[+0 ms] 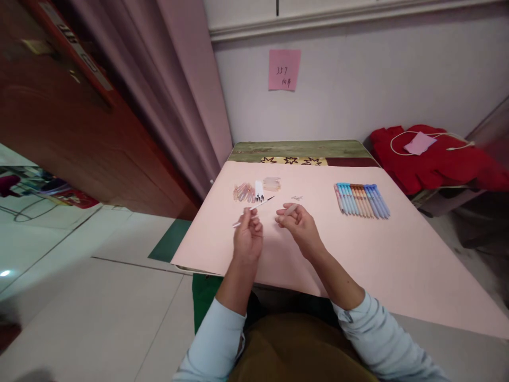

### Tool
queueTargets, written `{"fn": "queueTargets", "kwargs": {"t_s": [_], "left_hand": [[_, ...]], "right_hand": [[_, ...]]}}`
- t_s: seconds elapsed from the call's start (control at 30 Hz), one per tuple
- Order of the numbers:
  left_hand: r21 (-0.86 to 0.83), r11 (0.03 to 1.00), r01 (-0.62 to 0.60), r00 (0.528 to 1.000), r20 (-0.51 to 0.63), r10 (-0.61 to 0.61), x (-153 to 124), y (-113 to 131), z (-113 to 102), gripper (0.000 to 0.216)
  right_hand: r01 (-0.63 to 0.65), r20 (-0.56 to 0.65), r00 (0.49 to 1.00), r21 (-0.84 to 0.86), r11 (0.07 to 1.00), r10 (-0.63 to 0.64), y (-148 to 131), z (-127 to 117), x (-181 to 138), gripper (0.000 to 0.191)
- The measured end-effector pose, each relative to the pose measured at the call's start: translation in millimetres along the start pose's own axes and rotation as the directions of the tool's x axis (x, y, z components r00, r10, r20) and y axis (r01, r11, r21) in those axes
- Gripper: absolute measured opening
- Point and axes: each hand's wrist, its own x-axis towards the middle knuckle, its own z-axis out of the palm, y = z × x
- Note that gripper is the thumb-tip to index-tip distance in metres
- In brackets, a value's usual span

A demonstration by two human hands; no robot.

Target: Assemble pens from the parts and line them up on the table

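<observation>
My left hand (248, 233) is closed around a thin white pen refill (254, 210) with a dark tip pointing up and right. My right hand (297, 223) pinches a pale pen barrel (289, 210) between thumb and fingers. Both hands hover over the pink sheet (358, 249) covering the table, a few centimetres apart. Just beyond them lie a bunch of pinkish pen barrels (244, 192), a small bundle of white refills (259, 191), a pile of clear caps (272, 183) and some tiny parts (296, 198).
A row of several blue and orange assembled pens (362, 200) lies at the right of the sheet. A red cloth with a white cable (433, 156) sits beyond the table's right edge. A pink note (283, 69) hangs on the wall; curtain at left.
</observation>
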Motion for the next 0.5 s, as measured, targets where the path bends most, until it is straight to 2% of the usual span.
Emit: {"fn": "queueTargets", "kwargs": {"t_s": [0.07, 0.13, 0.3, 0.5], "left_hand": [[0.074, 0.990, -0.119, 0.991, -0.054, 0.123, 4, 13, -7, 0.012], [0.146, 0.973, -0.180, 0.978, -0.077, 0.192, 5, 21, -12, 0.013], [0.190, 0.966, -0.175, 0.979, -0.071, 0.191, -4, 16, -13, 0.021], [0.194, 0.961, -0.197, 0.978, -0.022, 0.205, -8, 6, -1, 0.030]], "right_hand": [[-0.012, -0.012, 1.000, -0.009, 1.000, 0.012, -2, -10, -1, 0.038], [0.000, 0.005, 1.000, -0.099, 0.995, 0.001, -5, -22, -3, 0.033], [0.096, -0.034, 0.993, -0.351, 0.931, -0.115, -11, -44, -11, 0.028], [0.131, -0.017, 0.988, -0.445, 0.886, -0.154, -14, -46, -21, 0.024]]}}
